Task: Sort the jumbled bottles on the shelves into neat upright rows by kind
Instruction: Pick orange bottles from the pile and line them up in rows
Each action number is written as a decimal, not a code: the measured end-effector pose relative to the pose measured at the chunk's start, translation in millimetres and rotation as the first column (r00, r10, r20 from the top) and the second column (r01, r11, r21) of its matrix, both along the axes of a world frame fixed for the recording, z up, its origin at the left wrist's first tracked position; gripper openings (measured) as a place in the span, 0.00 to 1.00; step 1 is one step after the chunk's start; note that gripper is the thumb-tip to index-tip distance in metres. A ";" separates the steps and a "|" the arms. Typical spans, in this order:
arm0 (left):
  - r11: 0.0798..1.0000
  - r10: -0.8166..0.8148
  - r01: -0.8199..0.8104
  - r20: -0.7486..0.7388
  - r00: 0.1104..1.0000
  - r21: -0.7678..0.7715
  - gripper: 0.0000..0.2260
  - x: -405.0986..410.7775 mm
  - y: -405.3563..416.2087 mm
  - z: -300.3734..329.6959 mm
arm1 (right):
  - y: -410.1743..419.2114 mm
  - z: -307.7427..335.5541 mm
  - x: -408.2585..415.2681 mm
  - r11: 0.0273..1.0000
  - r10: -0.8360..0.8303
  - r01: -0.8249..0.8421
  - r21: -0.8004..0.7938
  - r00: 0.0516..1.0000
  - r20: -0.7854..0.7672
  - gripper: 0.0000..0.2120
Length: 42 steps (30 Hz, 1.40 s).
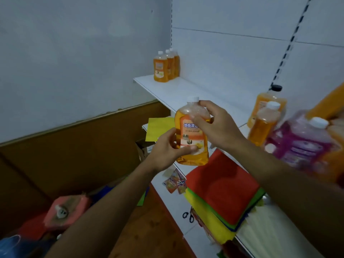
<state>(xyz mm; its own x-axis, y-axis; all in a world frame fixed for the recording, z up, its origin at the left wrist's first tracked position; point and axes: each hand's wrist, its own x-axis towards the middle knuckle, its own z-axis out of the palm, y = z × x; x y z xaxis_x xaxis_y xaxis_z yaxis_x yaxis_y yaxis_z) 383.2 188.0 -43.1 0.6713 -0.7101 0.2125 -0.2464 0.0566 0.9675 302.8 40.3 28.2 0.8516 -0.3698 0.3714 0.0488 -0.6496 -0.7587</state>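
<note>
An orange floor-cleaner bottle [192, 144] with a white cap is upright in the air in front of the white shelf [178, 92]. My left hand [168, 148] grips its lower body from the left. My right hand [216, 123] holds its shoulder from the right. At the far left end of the shelf three matching orange bottles [165, 65] stand in an upright row. To the right stand an orange bottle with a black cap [268, 103], a slimmer orange bottle [264, 123] and a blurred purple bottle [301, 142].
On the lower shelf lies a stack of red, green and yellow sheets [221, 190], with small packets [175, 181] and scissors [188, 216] beside it. A yellow sheet [158, 127] sticks out behind the held bottle. A pink object [67, 209] lies low at the left, by a brown wall panel.
</note>
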 end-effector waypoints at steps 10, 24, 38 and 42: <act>0.997 0.070 -0.070 0.016 0.997 0.009 0.21 176.0 -41.9 -12.4 | -27.2 -24.0 191.4 0.991 -0.122 0.120 0.059 0.992 0.034 0.24; 0.994 0.111 -0.113 0.090 0.990 0.014 0.21 409.1 -115.7 -8.5 | -89.2 -20.2 404.8 0.990 -0.123 0.117 0.084 0.990 0.068 0.25; 0.988 0.142 -0.147 0.099 0.985 0.048 0.25 630.7 -117.9 -16.6 | -80.8 -23.2 607.1 0.981 -0.166 0.175 -0.081 0.980 0.114 0.25; 0.987 0.134 -0.142 0.113 0.985 0.070 0.25 659.1 -123.2 -16.6 | -82.4 -23.5 640.5 0.968 -0.189 0.196 -0.156 0.980 0.064 0.26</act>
